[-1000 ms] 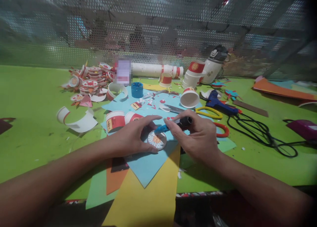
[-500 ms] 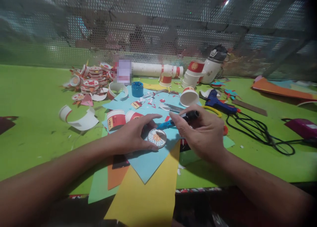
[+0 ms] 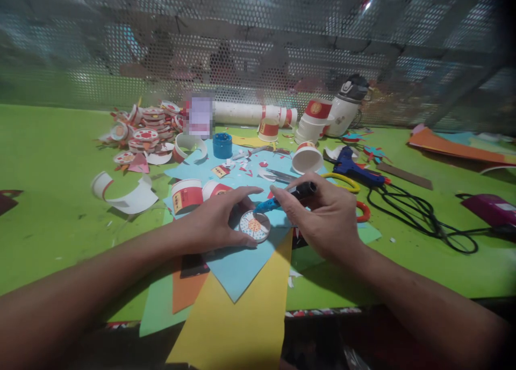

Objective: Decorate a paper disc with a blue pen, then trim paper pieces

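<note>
Between the thumb and fingers of my left hand (image 3: 217, 219) is a small round paper disc (image 3: 255, 228), white-rimmed, with an orange emblem in the middle and blue marks around it. It rests on blue paper (image 3: 236, 276). My right hand (image 3: 324, 214) grips a marker pen (image 3: 278, 202) with a blue, paint-smeared front and a black rear end. The pen slants down to the left, its tip at the disc's upper edge. Scissors (image 3: 342, 183) with yellow and red handles lie partly hidden behind my right hand.
A pile of decorated discs (image 3: 145, 133) sits at the back left. Cut paper cups (image 3: 187, 196), a blue pot (image 3: 222, 146) and a stack of cups (image 3: 316, 120) stand around. To the right lie a blue glue gun (image 3: 357, 168), its black cord (image 3: 423, 219) and a bottle (image 3: 347, 106).
The pen tip has shifted slightly left and down onto the disc's upper edge, with my right hand moving along. My left hand keeps its hold on the disc.
</note>
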A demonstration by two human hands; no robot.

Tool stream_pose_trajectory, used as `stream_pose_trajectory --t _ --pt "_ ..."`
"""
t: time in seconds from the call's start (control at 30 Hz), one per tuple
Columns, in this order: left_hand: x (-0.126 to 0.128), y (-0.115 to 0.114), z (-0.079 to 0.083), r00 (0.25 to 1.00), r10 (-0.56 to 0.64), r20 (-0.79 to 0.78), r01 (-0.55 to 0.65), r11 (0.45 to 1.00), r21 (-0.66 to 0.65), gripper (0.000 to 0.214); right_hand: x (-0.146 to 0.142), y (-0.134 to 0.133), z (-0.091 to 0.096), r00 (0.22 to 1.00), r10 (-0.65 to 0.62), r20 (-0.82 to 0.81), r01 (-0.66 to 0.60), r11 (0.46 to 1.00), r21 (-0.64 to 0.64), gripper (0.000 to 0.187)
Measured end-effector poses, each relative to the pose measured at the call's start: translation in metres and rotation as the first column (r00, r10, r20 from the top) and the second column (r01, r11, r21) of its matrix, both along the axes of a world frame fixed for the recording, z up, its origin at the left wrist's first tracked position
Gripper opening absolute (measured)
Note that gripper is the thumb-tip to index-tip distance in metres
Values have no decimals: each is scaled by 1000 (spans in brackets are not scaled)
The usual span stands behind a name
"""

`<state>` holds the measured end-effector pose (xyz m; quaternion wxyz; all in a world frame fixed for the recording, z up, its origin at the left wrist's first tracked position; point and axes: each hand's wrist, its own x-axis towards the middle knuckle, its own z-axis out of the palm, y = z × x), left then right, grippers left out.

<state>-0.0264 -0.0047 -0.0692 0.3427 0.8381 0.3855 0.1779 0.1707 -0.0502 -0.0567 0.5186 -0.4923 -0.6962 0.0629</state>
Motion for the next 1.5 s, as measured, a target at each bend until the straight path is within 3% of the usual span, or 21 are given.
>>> stream_pose_trajectory --t 0.67,0.97,1.13,1.3,1.5 --pt "-1 0 -1 1000 1 -7 -1 1000 0 85 0 1 -3 1000 1 16 -1 1000 5 25" --pt "-1 2 -3 1000 -22 2 22 1000 19 85 -3 -1 -3 994 33 105 -44 993 109 23" --pt "0 2 -4 1000 -18 -2 18 999 42 84 -2 -1 -3 997 41 60 -47 995 92 23" --pt "1 1 -4 1000 3 -5 -3 1000 27 87 0 -1 2 995 -14 -95 19 998 53 25" --pt "1 0 -4 1000 -3 0 3 1000 30 90 0 -2 5 998 -34 -49 36 999 41 25"
